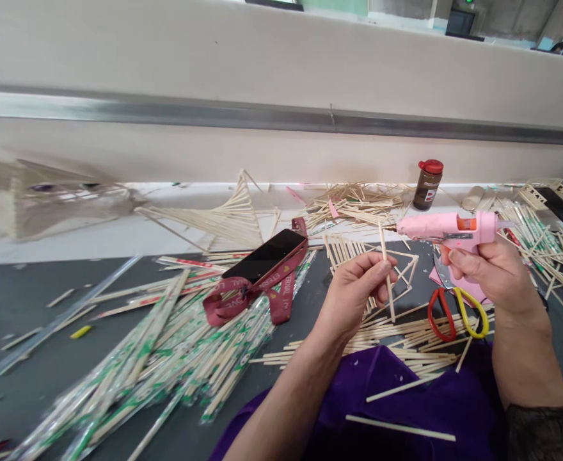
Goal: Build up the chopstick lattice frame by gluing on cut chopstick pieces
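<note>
Between the thumb and fingers of my left hand (361, 288) a short wooden stick (386, 266) stands nearly upright. My right hand (490, 272) is wrapped round the handle of a pink hot glue gun (430, 226). The gun points left, its nozzle at or very near the upper part of the stick. Behind my left hand lies a small frame of glued sticks (346, 251), partly hidden. Scissors (457, 310) with one red and one yellow handle rest below the gun. Loose cut sticks (401, 339) lie in front of me, and a few are on the purple cloth (358, 390) over my lap.
Wrapped chopsticks (166, 358) spread over the grey table at left, with a phone (267, 255) and red lanyard (281, 298) on them. A twisted stick structure (228, 214) stands behind. A red-capped bottle (427, 186) is near the wall, a second phone (560, 205) at far right.
</note>
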The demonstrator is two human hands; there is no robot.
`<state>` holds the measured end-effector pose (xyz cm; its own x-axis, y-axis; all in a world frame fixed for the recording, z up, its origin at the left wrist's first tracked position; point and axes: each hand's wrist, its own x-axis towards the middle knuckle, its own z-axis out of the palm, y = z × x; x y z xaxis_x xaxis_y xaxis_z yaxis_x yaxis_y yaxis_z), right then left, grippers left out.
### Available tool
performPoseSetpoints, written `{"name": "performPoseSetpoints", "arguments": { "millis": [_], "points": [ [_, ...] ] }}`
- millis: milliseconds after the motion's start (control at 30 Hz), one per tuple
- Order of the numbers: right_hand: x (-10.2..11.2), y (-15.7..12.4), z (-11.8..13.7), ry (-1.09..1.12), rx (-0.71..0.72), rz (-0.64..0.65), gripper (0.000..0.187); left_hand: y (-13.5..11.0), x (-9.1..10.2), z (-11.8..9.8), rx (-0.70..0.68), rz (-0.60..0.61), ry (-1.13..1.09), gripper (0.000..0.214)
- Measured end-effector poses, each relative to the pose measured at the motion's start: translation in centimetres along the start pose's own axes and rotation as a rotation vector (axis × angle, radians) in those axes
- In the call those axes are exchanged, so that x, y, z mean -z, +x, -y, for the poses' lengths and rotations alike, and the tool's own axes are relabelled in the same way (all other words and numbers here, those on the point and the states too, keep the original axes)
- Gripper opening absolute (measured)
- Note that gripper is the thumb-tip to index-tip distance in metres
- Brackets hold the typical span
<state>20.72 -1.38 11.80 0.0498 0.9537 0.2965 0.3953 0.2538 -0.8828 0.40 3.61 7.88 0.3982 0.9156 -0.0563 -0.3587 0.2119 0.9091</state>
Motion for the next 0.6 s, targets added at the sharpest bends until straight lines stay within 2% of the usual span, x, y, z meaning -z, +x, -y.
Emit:
{"name": "performPoseSetpoints", "arguments": {
  "millis": [267,600],
  "points": [
    [0.3,-0.29,-0.21,0.126,-0.006,-0.001,0.024,0.11,0.11,0.0,0.027,0.012,-0.05,0.029],
    [-0.12,0.49,-0.41,0.151,0.004,0.007,0.023,-0.06,0.05,-0.29,0.066,0.011,-0.091,0.029]
  ]
}}
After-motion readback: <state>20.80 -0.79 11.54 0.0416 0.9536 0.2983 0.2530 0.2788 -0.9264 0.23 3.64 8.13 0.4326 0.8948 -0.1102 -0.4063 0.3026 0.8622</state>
